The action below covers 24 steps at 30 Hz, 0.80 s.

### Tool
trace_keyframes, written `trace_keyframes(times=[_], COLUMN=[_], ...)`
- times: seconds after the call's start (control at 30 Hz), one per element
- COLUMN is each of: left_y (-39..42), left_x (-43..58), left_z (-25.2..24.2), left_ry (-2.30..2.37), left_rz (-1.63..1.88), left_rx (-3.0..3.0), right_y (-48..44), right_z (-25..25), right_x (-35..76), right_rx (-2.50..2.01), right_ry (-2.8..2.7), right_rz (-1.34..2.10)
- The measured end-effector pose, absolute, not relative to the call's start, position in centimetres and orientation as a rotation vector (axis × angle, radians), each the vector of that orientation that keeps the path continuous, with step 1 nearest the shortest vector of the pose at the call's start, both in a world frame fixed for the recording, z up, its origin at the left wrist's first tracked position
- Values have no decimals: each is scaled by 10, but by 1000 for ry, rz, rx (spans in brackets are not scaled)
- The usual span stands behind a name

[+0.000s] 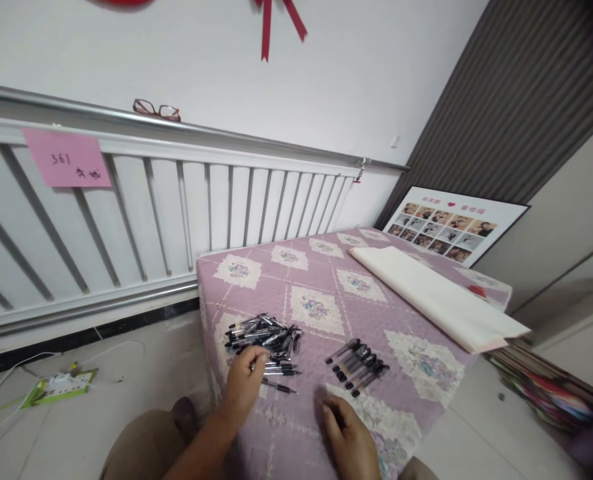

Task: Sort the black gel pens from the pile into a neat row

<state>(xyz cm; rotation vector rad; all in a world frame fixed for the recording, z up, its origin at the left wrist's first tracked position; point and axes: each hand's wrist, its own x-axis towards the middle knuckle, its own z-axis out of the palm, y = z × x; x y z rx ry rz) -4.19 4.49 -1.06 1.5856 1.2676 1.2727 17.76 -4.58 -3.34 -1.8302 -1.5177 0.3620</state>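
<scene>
My left hand (245, 383) is closed, with thumb and fingers pressed together at the near edge of a heap of black pens (261, 333). Whatever its fingers may hold is hidden. Several clear-barrelled pens (282, 369) lie just right of those fingers, and a single pen (281, 386) sticks out from beside the hand, its tip to the right. My right hand (349, 433) rests low over the cloth with curled fingers, and nothing shows in them. Beyond it, several capped pens (357, 365) lie side by side in a slanted row, caps toward both ends.
A purple flowered cloth (321, 280) covers the table. On its right lies a folded cream sheet (421, 290), with a photo board (456, 227) behind. A white radiator (216, 200) borders the far side. A power strip (66, 387) with cables lies on the floor at left.
</scene>
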Motion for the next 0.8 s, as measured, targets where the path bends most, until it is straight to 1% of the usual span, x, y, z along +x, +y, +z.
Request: trace_keyframes(times=[0.13, 0.3, 0.5, 0.8], left_y=[80, 95, 102, 97], left_x=[-63, -81, -89, -87], left_z=[-8, -20, -13, -5], left_ry=[1272, 1318, 1313, 1265], left_rz=[1377, 1427, 1433, 1407], left_rx=[1579, 1605, 1608, 1625], right_y=[-30, 1, 27, 34], right_z=[-15, 8, 7, 12], right_x=[149, 102, 79, 70], right_rx=[-1735, -1670, -1892, -2072], right_ry=[-1610, -1866, -2061, -2239], right_rz=[395, 480, 416, 329])
